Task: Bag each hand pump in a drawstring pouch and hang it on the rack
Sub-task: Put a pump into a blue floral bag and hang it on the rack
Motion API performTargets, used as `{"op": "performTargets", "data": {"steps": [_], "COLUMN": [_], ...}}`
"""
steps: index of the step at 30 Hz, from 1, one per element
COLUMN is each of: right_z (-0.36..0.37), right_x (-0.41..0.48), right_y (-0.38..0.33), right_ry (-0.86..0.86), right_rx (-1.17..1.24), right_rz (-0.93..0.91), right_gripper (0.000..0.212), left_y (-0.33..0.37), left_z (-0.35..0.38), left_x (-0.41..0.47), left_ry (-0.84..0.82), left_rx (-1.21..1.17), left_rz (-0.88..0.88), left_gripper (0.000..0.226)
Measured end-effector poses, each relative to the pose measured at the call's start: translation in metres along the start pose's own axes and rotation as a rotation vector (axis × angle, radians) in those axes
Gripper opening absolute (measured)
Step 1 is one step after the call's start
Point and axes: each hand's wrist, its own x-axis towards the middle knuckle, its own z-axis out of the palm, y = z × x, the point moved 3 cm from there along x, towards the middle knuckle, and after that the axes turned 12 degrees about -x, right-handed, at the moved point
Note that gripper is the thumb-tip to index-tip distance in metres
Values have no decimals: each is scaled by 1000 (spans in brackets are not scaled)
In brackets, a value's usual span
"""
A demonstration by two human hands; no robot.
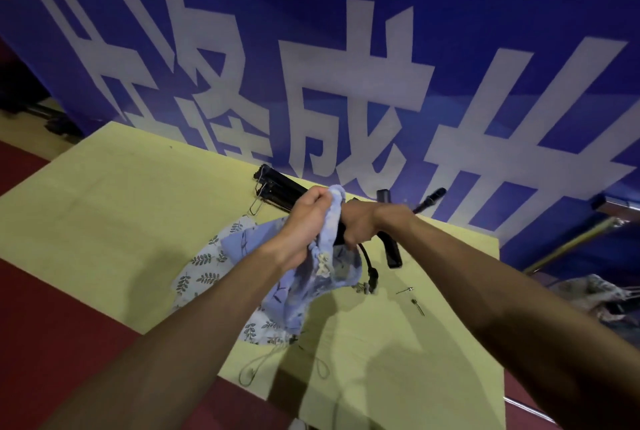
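My left hand [304, 225] grips the gathered mouth of a light blue drawstring pouch [311, 277] held above the yellow table [114, 208]. My right hand [363, 225] is curled round a black hand pump [391, 249], whose body sits at the pouch's opening. The pump's black hose [369, 267] hangs below my right hand. More pouches, white with a leaf print [201, 270], lie on the table under my left forearm, their cords [256, 367] trailing over the near edge. A second black pump [429, 199] lies behind my right wrist.
A black folded rack-like bundle with wire clips [277, 187] lies at the table's back edge against a blue banner [311, 49] with white characters. Small metal needle fittings [412, 296] lie on the table at the right. Red floor [52, 325] is at the left.
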Motion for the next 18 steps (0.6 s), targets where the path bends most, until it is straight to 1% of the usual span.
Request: {"op": "performTargets", "data": {"steps": [1, 5, 9, 11, 15, 16, 18], "right_z": [6, 34, 72, 85, 96, 98, 95], "right_x": [9, 23, 23, 23, 21, 18, 9], "right_y": [-4, -18, -12, -6, 10, 15, 20], "right_ry": [5, 41, 55, 50, 25, 22, 49], "right_rx": [-6, 54, 79, 103, 230, 251, 349], "right_rz": [-16, -68, -74, -53, -48, -48, -41], "right_gripper": [19, 29, 34, 37, 39, 41, 39], "left_y": [0, -6, -19, -31, -47, -47, -45], "left_z": [0, -19, -33, -33, -25, -22, -18], "left_x": [-1, -1, 3, 4, 10, 12, 18], "left_ry": [11, 93, 232, 270, 376, 415, 532], "left_rx": [-9, -79, -171, -157, -307, -304, -287], "left_rz": [-8, -61, -108, -155, -282, -278, -183], "left_gripper": [13, 12, 11, 12, 16, 20, 24]}}
